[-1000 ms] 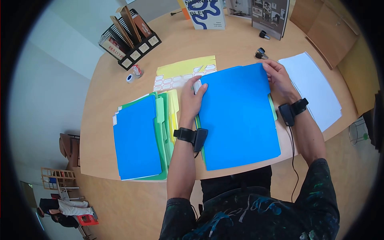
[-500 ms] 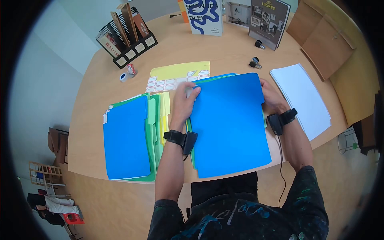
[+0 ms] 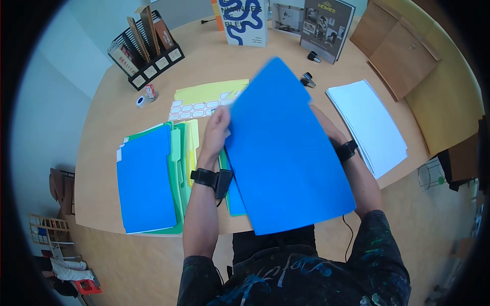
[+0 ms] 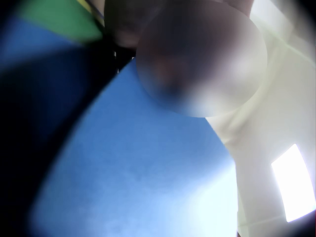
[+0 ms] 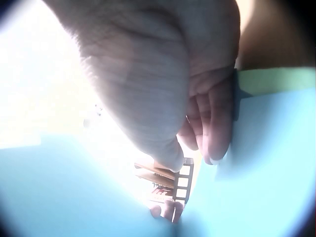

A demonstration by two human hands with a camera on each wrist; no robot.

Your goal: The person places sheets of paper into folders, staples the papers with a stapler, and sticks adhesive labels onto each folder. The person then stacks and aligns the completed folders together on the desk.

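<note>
A large blue folder (image 3: pixel 288 163) is raised and tilted in the head view; its blue face fills the middle of the left wrist view (image 4: pixel 143 168). My left hand (image 3: pixel 216 131) grips its left edge with curled fingers. Behind its right edge, my right hand (image 3: pixel 327 125) is mostly hidden. In the right wrist view my right hand (image 5: pixel 168 79) lies between two blue sheets, thumb apart from the loosely bent fingers, whose tips touch the right-hand sheet (image 5: pixel 266 148). Under the raised folder, another blue folder (image 3: pixel 236 201) lies with a green edge beside it.
Left on the table lies a stack of blue, green and yellow folders (image 3: pixel 145 178). Behind are label sheets (image 3: pixel 196 109), a tape roll (image 3: pixel 141 102), a file rack (image 3: pixel 155 67), black clips (image 3: pixel 307 80) and upright books (image 3: pixel 326 30). White paper (image 3: pixel 367 127) lies right.
The top blue folder has lifted and turned, its upper corner swinging leftward, exposing blue beneath. My right hand has gone further behind it. The head view has shifted, moving the table's contents left.
</note>
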